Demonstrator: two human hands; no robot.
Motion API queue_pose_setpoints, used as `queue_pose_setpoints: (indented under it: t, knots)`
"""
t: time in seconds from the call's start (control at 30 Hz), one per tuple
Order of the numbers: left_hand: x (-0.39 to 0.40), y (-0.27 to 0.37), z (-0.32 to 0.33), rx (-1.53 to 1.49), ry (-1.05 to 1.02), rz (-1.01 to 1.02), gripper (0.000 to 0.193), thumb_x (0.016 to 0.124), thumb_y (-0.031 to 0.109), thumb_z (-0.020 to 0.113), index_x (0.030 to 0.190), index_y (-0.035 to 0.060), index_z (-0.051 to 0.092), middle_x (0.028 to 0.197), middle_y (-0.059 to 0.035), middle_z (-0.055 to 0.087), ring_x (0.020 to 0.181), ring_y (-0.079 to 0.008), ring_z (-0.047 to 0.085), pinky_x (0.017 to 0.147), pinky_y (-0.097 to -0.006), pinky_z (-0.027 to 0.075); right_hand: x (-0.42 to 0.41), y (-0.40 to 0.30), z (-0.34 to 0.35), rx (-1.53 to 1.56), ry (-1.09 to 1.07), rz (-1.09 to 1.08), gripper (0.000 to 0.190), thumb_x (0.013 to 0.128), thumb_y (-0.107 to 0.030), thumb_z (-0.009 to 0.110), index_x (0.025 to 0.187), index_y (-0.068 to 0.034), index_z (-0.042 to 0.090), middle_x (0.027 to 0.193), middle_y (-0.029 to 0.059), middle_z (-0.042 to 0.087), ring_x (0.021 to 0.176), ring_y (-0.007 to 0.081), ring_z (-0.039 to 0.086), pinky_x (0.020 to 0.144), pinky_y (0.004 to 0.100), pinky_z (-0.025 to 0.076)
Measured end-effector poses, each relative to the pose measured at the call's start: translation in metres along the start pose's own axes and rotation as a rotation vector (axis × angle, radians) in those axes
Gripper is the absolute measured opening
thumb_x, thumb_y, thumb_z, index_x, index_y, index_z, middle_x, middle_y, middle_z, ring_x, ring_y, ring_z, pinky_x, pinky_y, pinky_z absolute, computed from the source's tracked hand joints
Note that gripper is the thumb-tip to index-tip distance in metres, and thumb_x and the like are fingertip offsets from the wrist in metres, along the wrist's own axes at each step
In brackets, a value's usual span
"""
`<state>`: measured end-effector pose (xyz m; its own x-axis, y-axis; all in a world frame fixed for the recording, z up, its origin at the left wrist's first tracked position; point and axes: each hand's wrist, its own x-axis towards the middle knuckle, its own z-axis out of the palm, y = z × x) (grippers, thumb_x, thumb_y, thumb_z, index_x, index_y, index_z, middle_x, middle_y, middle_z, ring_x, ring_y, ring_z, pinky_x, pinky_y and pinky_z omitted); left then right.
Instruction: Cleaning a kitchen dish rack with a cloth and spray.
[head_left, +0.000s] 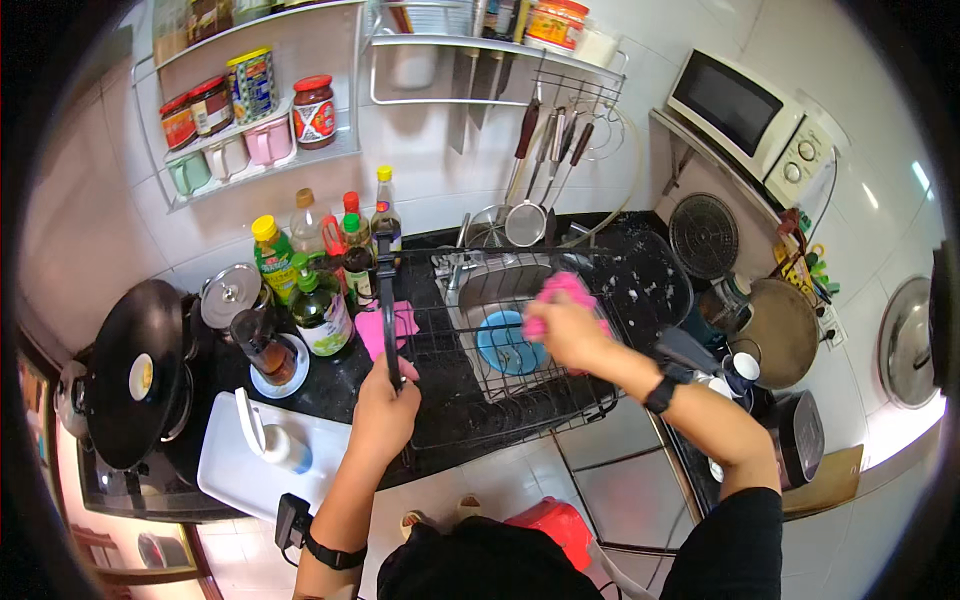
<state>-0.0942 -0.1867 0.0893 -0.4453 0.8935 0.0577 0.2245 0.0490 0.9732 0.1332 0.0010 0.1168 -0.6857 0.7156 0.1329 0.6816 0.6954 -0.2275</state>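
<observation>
A black wire dish rack (465, 330) is held up over the sink and counter. My left hand (388, 405) grips the black bar at its left side. My right hand (566, 330) holds a bunched pink cloth (559, 300) at the rack's right part, above the sink (480, 289). A blue basin (510, 343) sits in the sink, seen through the wires. Another pink cloth (371, 327) lies on the black counter beside the bottles, left of the rack.
Sauce bottles and a green soap bottle (321, 315) stand at the left. Nearer are a white tray (225, 450) with a pump bottle and a black wok (135, 390). Ladles (525, 223) hang behind the sink. A black tray (645, 277), a pan and cups stand at the right.
</observation>
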Motion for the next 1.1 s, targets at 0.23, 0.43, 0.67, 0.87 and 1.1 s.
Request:
queue_pose_setpoints:
  t: [0.23,0.43,0.67,0.87,1.1]
  knots:
    - [0.002,-0.01,0.005,0.046,0.098,0.013,0.01,0.079,0.009,0.053,0.088,0.005,0.052,0.062,-0.0053,0.049,0.054,-0.0153,0.048,0.054,-0.0316,0.039,0.001,-0.077,-0.012,0.217,-0.265,-0.336,0.033,0.066,-0.007,0.072,0.098,-0.012,0.063,0.096,0.0148,0.056,0.094,0.0354,0.055,0.083,0.0409,0.044]
    - [0.002,-0.004,0.006,-0.05,-0.012,0.008,0.012,0.079,0.008,0.053,0.09,0.0058,0.05,0.062,-0.0067,0.049,0.053,-0.0166,0.051,0.052,-0.0332,0.04,0.018,-0.025,-0.033,0.066,-0.153,-0.16,0.04,0.064,-0.012,0.077,0.101,-0.018,0.063,0.109,0.0156,0.055,0.099,0.0343,0.056,0.087,0.0393,0.046]
    - [0.005,-0.01,0.013,0.063,0.047,0.027,0.013,0.078,0.009,0.054,0.091,0.005,0.051,0.069,-0.0127,0.055,0.06,-0.0247,0.054,0.059,-0.0362,0.042,0.039,-0.124,0.018,0.214,-0.014,-0.481,0.032,0.066,-0.002,0.067,0.096,-0.011,0.061,0.097,0.0165,0.053,0.094,0.0366,0.054,0.081,0.0426,0.045]
    - [-0.002,-0.006,0.007,0.037,0.032,-0.016,0.013,0.079,0.01,0.054,0.09,0.0045,0.051,0.068,-0.0122,0.055,0.058,-0.0238,0.054,0.058,-0.0364,0.043,0.031,-0.045,0.0,0.109,-0.185,-0.544,0.018,0.066,-0.001,0.061,0.082,-0.009,0.064,0.091,0.0142,0.061,0.087,0.034,0.061,0.077,0.0421,0.048]
    - [0.001,0.002,0.007,0.101,-0.031,-0.046,0.014,0.08,0.013,0.054,0.092,0.0055,0.051,0.074,-0.0141,0.058,0.064,-0.0283,0.057,0.062,-0.0383,0.044,0.035,-0.057,-0.03,0.363,-0.172,-0.392,0.038,0.063,0.003,0.062,0.099,-0.01,0.06,0.107,0.0147,0.057,0.105,0.0339,0.053,0.089,0.0389,0.043]
